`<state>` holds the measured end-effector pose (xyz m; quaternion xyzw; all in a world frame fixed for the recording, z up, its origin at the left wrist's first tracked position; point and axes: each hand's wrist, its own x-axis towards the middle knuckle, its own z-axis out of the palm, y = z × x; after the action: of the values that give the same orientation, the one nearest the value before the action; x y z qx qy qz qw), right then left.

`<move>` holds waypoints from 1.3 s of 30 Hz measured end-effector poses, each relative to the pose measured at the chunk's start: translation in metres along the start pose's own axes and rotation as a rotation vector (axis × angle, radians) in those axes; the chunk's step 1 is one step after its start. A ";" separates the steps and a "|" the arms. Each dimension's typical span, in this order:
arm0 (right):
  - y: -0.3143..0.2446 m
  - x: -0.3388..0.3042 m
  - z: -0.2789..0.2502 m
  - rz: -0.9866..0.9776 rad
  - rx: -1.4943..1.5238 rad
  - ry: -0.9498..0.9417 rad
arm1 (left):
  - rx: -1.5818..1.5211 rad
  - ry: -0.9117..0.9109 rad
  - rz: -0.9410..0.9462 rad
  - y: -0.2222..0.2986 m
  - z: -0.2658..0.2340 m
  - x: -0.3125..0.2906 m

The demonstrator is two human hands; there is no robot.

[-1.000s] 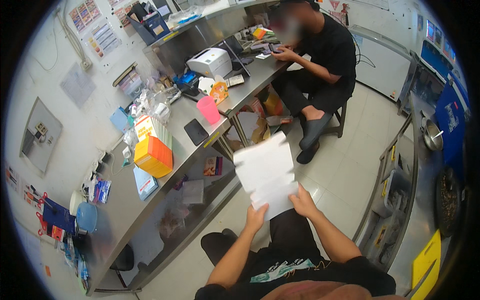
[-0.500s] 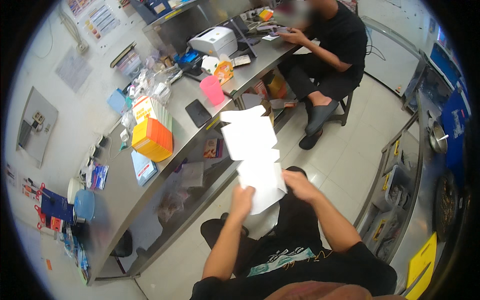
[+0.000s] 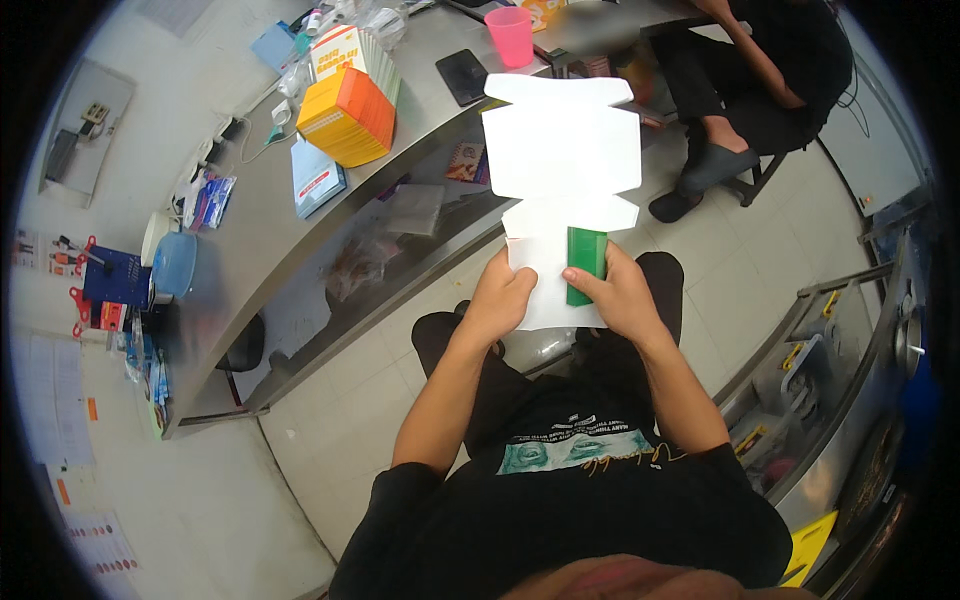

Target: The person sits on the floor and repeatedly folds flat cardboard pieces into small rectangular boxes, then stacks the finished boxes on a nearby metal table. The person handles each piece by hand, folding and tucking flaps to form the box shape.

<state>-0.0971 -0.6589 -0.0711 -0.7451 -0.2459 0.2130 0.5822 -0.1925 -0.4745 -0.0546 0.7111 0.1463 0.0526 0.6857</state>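
An unfolded white carton [image 3: 566, 150] is held out above my lap, its plain side up and its notched flaps spread at the far end. Along the near right part a side panel is folded inward and shows a green face [image 3: 586, 262]. My left hand [image 3: 502, 298] grips the left edge, thumb on top and fingers mostly hidden beneath. My right hand [image 3: 622, 290] is closed on the right edge, its thumb lying on the green panel.
To the left runs a steel counter [image 3: 250, 300] with a stack of orange and yellow cartons [image 3: 350, 115], a blue pack [image 3: 316, 178], a black phone [image 3: 462, 77] and a pink cup [image 3: 510, 38]. A seated person [image 3: 790, 60] is at the far right. Steel shelving [image 3: 800, 350] stands right.
The right side panel has been folded inward, and its green face now shows. The carton is straighter before me. My view has shifted, moving the counter items and the other person toward the top.
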 end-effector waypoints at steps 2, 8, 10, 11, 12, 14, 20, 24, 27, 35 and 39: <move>-0.009 -0.004 0.003 -0.007 -0.105 -0.037 | 0.077 0.084 0.069 -0.011 -0.001 0.005; -0.021 -0.028 0.034 -0.105 -0.538 -0.297 | 0.636 0.349 0.094 -0.045 0.026 0.011; -0.006 -0.028 0.038 -0.067 -0.393 -0.233 | 0.613 0.325 0.284 -0.067 0.021 0.011; 0.010 -0.027 0.035 -0.062 -0.273 -0.174 | 0.413 0.247 0.231 -0.073 0.019 0.010; 0.023 -0.026 0.028 -0.059 -0.153 -0.116 | 0.214 0.185 0.175 -0.079 0.016 0.010; 0.056 -0.023 0.011 -0.007 0.174 -0.041 | -0.465 -0.103 -0.032 -0.041 0.002 0.001; 0.042 -0.031 -0.018 0.141 0.316 -0.235 | -0.594 -0.479 -0.195 -0.051 -0.035 -0.027; 0.039 -0.033 -0.009 0.038 0.124 -0.242 | -0.338 -0.327 -0.183 -0.070 -0.025 -0.019; 0.025 -0.036 0.011 0.041 -0.246 -0.252 | -0.090 0.083 -0.024 -0.078 0.021 -0.016; 0.041 -0.028 -0.010 0.132 0.233 -0.210 | -0.674 -0.275 0.016 -0.046 -0.032 -0.025; 0.037 -0.031 -0.017 0.132 0.174 -0.408 | -0.849 -0.058 0.122 -0.017 -0.061 -0.018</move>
<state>-0.1065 -0.6984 -0.1017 -0.6483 -0.2899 0.4170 0.5672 -0.2286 -0.4210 -0.0660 0.3744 0.0500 0.1283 0.9170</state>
